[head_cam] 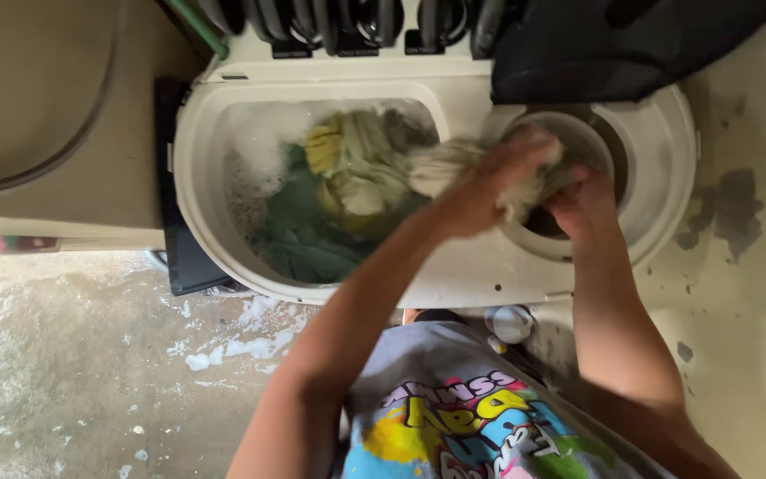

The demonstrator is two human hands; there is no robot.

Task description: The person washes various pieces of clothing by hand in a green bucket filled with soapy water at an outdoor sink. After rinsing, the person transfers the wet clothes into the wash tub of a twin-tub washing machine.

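Both hands wring a wet cloth over the spin tub

Left hand [489,182] and right hand [582,200] each have a grip pressed tight around the pale cloth [454,164].

I stood on a bare concrete floor [64,372], wet and pale, with blobs of white suds [241,346] scattered across it just in front of the washer. The white twin-tub washing machine [454,275] sat directly on that floor. A small round white cap [511,324] lay on the ground near its front edge. To the right the floor showed dark damp patches [729,213].
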